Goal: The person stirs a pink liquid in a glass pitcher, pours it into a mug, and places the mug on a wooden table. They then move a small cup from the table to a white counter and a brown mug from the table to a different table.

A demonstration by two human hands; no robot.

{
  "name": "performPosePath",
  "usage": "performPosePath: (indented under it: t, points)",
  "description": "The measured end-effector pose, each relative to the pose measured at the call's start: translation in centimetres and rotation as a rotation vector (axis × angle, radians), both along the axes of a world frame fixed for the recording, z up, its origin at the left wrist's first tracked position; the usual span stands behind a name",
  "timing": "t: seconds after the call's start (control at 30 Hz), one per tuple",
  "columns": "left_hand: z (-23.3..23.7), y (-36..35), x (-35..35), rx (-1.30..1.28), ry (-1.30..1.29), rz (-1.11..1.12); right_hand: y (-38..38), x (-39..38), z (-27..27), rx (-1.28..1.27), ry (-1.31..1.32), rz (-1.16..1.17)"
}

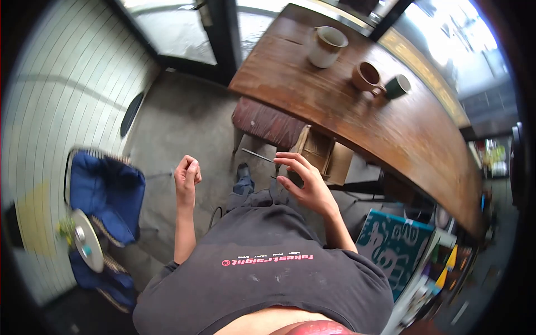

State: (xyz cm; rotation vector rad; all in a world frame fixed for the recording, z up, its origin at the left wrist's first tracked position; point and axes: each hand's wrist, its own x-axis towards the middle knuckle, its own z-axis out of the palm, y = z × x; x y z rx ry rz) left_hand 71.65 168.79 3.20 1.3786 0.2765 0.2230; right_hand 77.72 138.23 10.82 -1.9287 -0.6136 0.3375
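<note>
My left hand (188,172) is raised over the grey floor with its fingers curled closed; whether anything is inside cannot be made out. To its right, my right hand (301,181) has its fingers apart and holds nothing, in front of a cardboard box (338,163). Beyond it a dark red stool (268,123) stands partly under a wooden table (357,111). On the table are a cream and brown mug (327,48), a brown cup (365,77) and a dark green cup (397,87). Neither hand touches them.
Blue chairs (106,187) and a small round table (88,240) stand at the left by a white panelled wall (67,84). A teal patterned panel (393,245) is at the lower right, beside assorted items. A dark door frame (223,50) rises at the top.
</note>
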Motion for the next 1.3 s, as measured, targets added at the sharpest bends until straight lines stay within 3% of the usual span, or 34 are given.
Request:
performPosePath:
  t: [0.2, 0.27, 0.53, 0.8, 1.1, 1.2, 1.3]
  points:
    - [1.3, -3.0, -12.9, 0.004, 0.070, 0.264, 2.1, -2.7, -1.4, 0.046, -0.034, 0.362]
    - [1.3, -3.5, -16.9, 0.033, 0.104, 0.279, 3.8, -4.2, -0.8, 0.060, 0.070, 0.485]
    - [1.4, -4.7, -27.0, -0.009, 0.052, 0.571, 10.9, -11.4, -0.9, 0.143, 0.089, 0.881]
    - [-0.5, -2.3, -41.6, -0.055, 0.049, 0.880, 19.9, -20.9, -1.5, 0.131, 0.116, 1.141]
    - [-2.8, 4.1, -61.7, -0.041, 0.022, 1.140, 34.2, -39.9, -1.4, 0.169, 0.107, 1.311]
    - [-4.6, 5.5, -65.4, -0.213, -0.111, 1.276, 37.6, -44.4, -0.4, 0.125, -0.023, 1.378]
    - [-5.7, 6.3, -67.9, -0.239, -0.189, 1.239, 40.0, -47.3, -0.1, 0.119, -0.040, 1.435]
